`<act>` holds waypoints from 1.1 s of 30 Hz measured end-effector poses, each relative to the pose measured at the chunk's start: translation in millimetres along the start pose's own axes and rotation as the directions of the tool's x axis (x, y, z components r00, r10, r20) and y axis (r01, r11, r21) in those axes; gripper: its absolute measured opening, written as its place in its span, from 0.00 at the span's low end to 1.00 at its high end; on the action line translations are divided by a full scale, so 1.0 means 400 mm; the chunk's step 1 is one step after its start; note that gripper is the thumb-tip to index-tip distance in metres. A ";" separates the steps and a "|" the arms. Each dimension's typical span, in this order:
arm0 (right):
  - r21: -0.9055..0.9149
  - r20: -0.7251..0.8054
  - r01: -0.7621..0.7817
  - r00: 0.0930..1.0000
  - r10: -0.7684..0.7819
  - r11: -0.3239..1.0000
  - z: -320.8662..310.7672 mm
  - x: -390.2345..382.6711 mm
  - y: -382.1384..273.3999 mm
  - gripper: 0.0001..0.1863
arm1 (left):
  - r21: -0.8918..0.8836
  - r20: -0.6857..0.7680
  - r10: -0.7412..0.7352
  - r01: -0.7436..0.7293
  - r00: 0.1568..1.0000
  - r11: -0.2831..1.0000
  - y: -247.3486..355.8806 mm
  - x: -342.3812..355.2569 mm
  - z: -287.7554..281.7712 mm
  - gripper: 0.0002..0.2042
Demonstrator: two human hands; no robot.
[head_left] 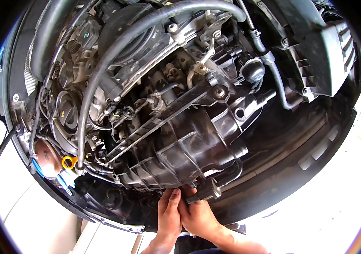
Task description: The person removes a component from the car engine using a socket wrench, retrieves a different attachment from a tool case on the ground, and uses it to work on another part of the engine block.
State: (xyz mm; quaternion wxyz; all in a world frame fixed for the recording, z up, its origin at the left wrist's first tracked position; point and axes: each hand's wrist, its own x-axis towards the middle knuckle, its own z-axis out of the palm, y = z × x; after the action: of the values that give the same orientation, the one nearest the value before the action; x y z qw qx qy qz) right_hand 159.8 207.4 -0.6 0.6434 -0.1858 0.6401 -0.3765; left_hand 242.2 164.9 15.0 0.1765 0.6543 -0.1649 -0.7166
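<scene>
A black ribbed plastic intake manifold (178, 150) lies across the middle of the engine bay. Both hands are close together at its near lower edge. My left hand (170, 213) is closed with its thumb raised, the fingertips reaching under that edge. Against it presses my right hand (199, 218), its fingers curled; what either hand holds, if anything, is hidden. Just above the right knuckles a short dark tube (201, 198) runs to a small round disc-shaped fitting (216, 187). A curved hose (236, 171) leads from this fitting up towards the manifold.
A thick grey hose (88, 106) arches over the engine. Left of the manifold are a black oil filler cap (67, 111), a yellow dipstick ring (69, 162) and a pinkish reservoir (47, 158). A black plastic housing (320, 63) stands far right. The car's front rim (273, 199) curves near me.
</scene>
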 end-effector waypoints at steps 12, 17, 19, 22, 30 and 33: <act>0.326 -0.099 0.139 0.989 -0.113 0.935 0.014 0.011 0.025 0.11 | -0.002 -0.039 -0.005 0.005 0.999 1.000 0.001 -0.003 0.008 0.17; 0.642 0.249 -0.393 0.919 0.305 0.658 -0.020 0.004 0.013 0.09 | 0.006 -0.122 -0.101 0.103 0.987 0.995 0.005 -0.011 0.011 0.16; 0.685 0.215 -0.410 0.903 0.371 0.602 -0.006 0.001 0.003 0.09 | 0.013 -0.033 0.041 -0.040 0.999 0.999 -0.015 0.000 0.004 0.17; 0.436 -0.210 0.132 0.977 -0.042 0.890 0.059 0.015 0.023 0.11 | -0.002 0.020 0.090 -0.090 0.996 0.996 -0.012 0.009 -0.001 0.18; 0.002 -0.189 -0.044 0.981 0.043 0.999 0.036 0.001 -0.036 0.11 | -0.097 0.028 0.094 -0.091 0.995 0.991 -0.041 0.025 -0.024 0.18; -0.149 -0.236 0.006 0.971 -0.042 0.989 0.053 -0.001 -0.044 0.13 | -0.061 0.007 0.121 -0.120 0.993 0.991 -0.032 0.014 -0.032 0.19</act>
State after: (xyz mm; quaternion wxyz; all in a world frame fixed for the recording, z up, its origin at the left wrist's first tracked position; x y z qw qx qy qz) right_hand 176.0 191.2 14.6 0.5419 -0.1939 0.7364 -0.3556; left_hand 253.8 173.6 2.9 0.2384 0.6336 -0.1833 -0.7128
